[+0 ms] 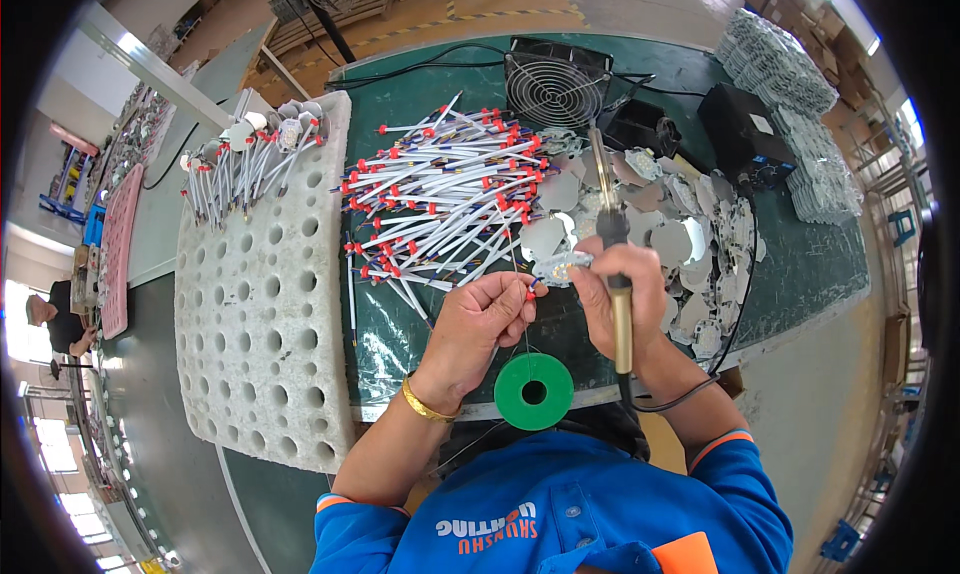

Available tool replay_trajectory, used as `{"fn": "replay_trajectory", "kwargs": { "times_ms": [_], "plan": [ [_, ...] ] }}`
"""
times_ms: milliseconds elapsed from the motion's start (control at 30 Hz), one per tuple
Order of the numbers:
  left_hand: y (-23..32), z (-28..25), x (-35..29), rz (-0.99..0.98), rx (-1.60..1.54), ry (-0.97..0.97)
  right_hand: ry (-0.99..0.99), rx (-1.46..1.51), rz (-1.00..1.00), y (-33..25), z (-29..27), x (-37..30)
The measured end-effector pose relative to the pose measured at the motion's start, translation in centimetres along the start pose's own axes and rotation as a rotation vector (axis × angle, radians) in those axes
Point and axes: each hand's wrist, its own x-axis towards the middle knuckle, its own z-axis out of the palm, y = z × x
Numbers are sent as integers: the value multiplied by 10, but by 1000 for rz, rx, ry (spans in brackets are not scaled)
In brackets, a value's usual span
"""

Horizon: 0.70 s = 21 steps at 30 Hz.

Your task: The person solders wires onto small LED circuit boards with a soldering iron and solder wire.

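Note:
My left hand (478,324) pinches a wire lead (532,293) with a red piece and a dark blue end by the fingertips; most of it is hidden. Thin solder wire rises from a green spool (512,394) past these fingers. In my right hand (640,289) is a soldering iron (621,324), upright, its metal tip pointing away over the discs. Thumb and fingers of that hand also hold a small silvery plate (562,267) close to the left fingertips. Beyond lies a heap of white leads (440,199) with red connectors.
A pile of round metal discs (695,239) covers the right side. Behind stand a fan (556,86) and a black box (745,134), near stacked silvery parts (775,64). At left, a perforated foam board (245,324) carries finished-looking leads with discs (290,134). The iron's cord trails right.

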Motion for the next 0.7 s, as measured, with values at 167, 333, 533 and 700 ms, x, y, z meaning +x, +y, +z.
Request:
{"fn": "replay_trajectory", "kwargs": {
  "times_ms": [167,333,533,700],
  "plan": [
    [-4,1,-2,-3,-34,77,-211,-4,-156,-8,-2,8],
    [7,11,-8,261,299,136,-27,8,116,-11,1,12],
    [9,9,-10,310,505,192,-148,43,114,-11,-1,14],
    [9,9,-9,312,532,205,-203,83,173,-11,-5,20]
  ]
}}
